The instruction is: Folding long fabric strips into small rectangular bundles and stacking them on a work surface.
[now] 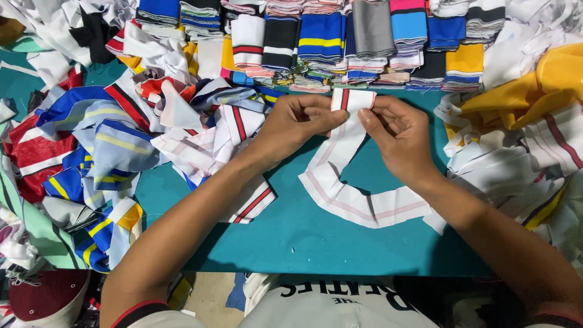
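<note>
**Both hands pinch a white knit collar strip**

Clearly, the left hand (297, 121) and right hand (398, 136) have their fingers closed on the folded upper end of a white collar strip (352, 197) with red and dark stripes. Its curved length lies on the teal tabletop (303, 237). Behind the strip, folded striped collars (340, 42) stand in a row. Loose collars (121, 146) heap left of it; yellow and white pieces (528, 121) lie right.

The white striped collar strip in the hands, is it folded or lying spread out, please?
Partly folded: both hands, left hand and right hand, pinch the doubled top end of the collar strip; the rest curves flat on the teal table.
</note>
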